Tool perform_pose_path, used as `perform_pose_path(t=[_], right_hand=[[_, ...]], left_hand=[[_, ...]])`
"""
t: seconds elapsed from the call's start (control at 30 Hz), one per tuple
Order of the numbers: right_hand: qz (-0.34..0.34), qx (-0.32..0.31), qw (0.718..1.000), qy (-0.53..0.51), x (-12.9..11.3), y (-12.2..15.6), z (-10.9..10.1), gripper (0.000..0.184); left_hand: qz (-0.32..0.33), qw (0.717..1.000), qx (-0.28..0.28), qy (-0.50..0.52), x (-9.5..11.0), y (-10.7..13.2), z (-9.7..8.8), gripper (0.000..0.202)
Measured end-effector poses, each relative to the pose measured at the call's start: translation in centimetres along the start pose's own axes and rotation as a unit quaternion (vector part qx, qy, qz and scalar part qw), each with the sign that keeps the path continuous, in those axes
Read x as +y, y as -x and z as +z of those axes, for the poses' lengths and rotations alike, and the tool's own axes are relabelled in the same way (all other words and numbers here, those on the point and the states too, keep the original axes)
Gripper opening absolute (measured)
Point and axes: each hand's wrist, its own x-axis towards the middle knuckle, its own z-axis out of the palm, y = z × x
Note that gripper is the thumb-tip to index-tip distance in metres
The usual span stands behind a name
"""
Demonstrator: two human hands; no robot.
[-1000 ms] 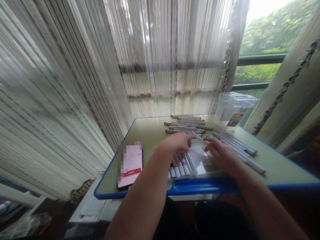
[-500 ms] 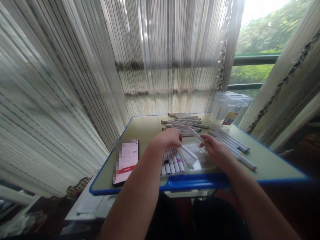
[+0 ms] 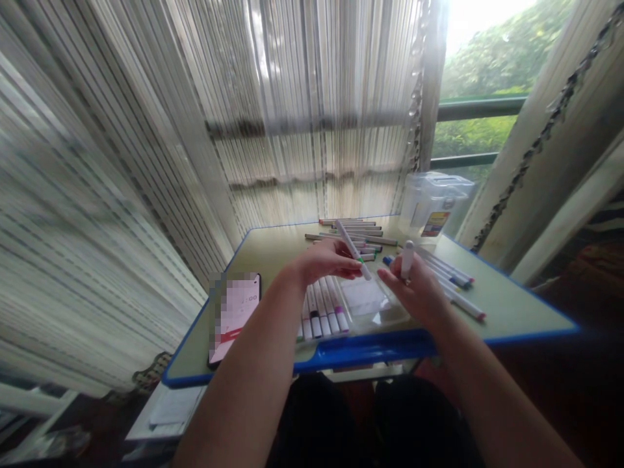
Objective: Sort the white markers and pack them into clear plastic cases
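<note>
Taking the clear shallow plastic tray [image 3: 363, 298] at the near edge of the table as the middle of the dial, with twelve toward the curtain, the person's left hand [image 3: 334, 260] is over eleven o'clock, its fingers pinched narrowly around a slim white marker with a green band [image 3: 349, 240]. That marker is held slanted above the tray, one end toward eleven and the banded end toward five. The right hand [image 3: 415, 286] is at two o'clock, fingers curled around a second white marker with a rounded end [image 3: 407, 259], which points toward twelve and looks foreshortened. Just beside its fingers, toward ten, shows a blue marker end [image 3: 387, 260]; whether it is gripped or merely lying there I cannot tell. The tray's nine o'clock part carries a close row of white markers with dark and violet bands [image 3: 322, 309], their ends toward six. A loose heap of pale, coloured-end markers [image 3: 358, 227] lies at twelve, and several more white markers with red and blue ends [image 3: 453, 279] lie at three. The clear lidded plastic box with a coloured label [image 3: 433, 208] stands between one and two. A black-edged phone with a pink screen [image 3: 238, 312] lies at nine on the pale-topped, blue-rimmed table [image 3: 273, 250], behind which hangs a striped sheer curtain [image 3: 302, 78].
</note>
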Motion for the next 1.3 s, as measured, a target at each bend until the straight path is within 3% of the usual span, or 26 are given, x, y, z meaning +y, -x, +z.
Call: perform_pose_path(t=[0.13, 0.3, 0.53, 0.83, 1.3], right_hand=[[-0.030, -0.058, 0.998, -0.020, -0.2, 0.2, 0.5, 0.025], [-0.069, -0.079, 0.994, -0.027, -0.6, 0.4, 0.6, 0.018], [-0.043, -0.085, 0.995, -0.029, -0.6, 0.4, 0.8, 0.011], [-0.042, -0.070, 0.996, -0.021, -0.9, 0.3, 0.5, 0.012], [-0.070, -0.118, 0.990, -0.010, -1.0, 0.3, 0.1, 0.010]], left_hand=[[-0.026, 0.999, -0.035, 0.011, 0.3, 0.2, 0.1, 0.026], [-0.053, 0.998, -0.044, -0.013, 0.2, 0.2, 0.2, 0.028], [-0.062, 0.996, -0.056, -0.027, 0.2, 0.2, -0.1, 0.031], [0.021, 0.995, 0.101, -0.009, 0.9, 0.2, -1.2, 0.029], [0.047, 0.992, 0.118, -0.003, 0.8, -0.2, -0.5, 0.016]])
